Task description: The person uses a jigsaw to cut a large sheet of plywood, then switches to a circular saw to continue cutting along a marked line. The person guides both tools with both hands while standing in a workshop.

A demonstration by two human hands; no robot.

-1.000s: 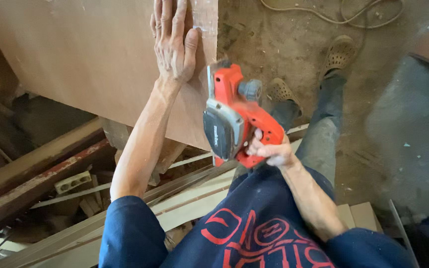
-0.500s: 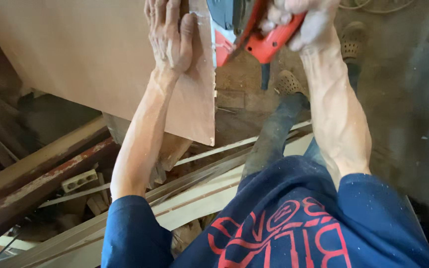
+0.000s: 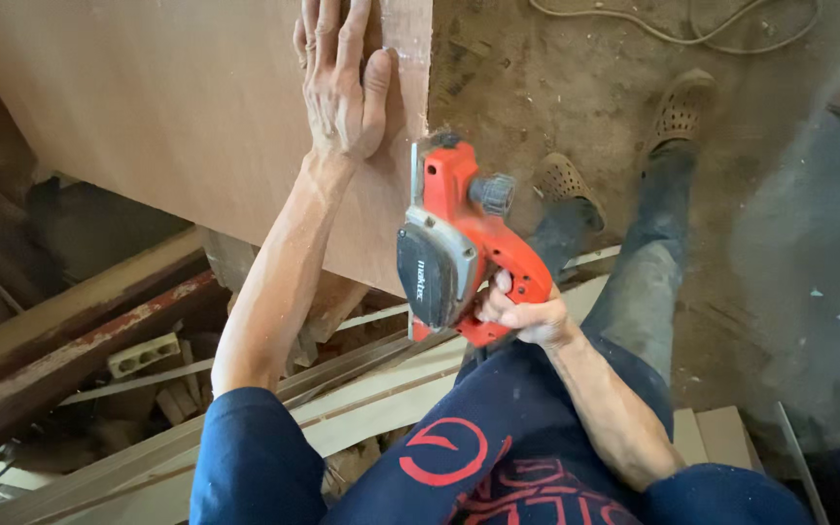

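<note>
Where it was raised before, red electric planer now lowered, right hand gripping.

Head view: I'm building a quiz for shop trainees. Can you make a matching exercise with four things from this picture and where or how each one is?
Things:
1. Left hand
2. Right hand
3. Red planer
4. Cord

Places or states:
A. Lying loose on the dirt floor at the top
B. Pressed flat on the wooden board
C. Set against the board's right edge
D. Wrapped around the tool's handle

Pairs: 1-B, 2-D, 3-C, 4-A
</note>
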